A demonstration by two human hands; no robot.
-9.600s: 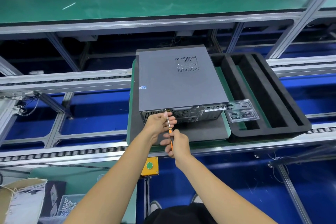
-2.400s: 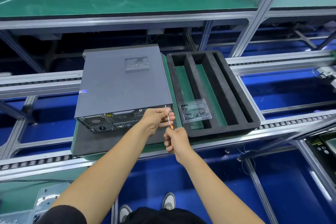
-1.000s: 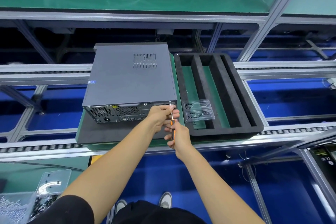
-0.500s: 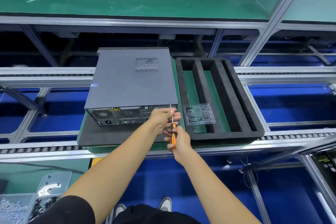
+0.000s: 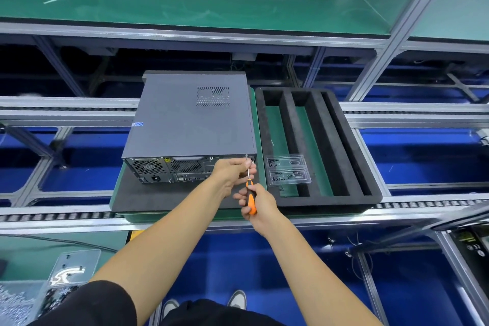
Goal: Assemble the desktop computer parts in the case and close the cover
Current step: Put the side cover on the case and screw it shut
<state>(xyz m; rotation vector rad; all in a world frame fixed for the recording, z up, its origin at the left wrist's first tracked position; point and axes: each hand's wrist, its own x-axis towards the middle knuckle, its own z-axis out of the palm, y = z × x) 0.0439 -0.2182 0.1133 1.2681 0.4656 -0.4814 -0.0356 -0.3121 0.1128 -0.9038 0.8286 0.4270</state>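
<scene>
Up close: screwdriver tip at the case's rear corner

Seen from my head camera, the grey computer case (image 5: 190, 119) lies flat with its cover on, at about 12 o'clock from my hands, on a dark foam mat (image 5: 148, 196) over a green pallet (image 5: 260, 140) on the roller conveyor (image 5: 53, 216). Its rear panel, with fan grilles and ports, faces me. My left hand (image 5: 232, 171) is at the panel's right end, its fingers curled round the metal shaft of the screwdriver (image 5: 250, 193). My right hand (image 5: 258, 204), just below at 6 o'clock from the left, grips the orange-and-black handle, fingers wrapped tight. The shaft runs up to the case's upper right rear corner, where its tip meets the edge; I cannot make out a screw there. At 3 o'clock from the case sits a black foam tray (image 5: 341, 140) with long slots, and a clear plastic blister pack (image 5: 287, 172) of small parts rests across its near left slot. At 7 o'clock, low on the green surface (image 5: 31, 254), lies a clear bag of hardware (image 5: 68, 270).
</scene>
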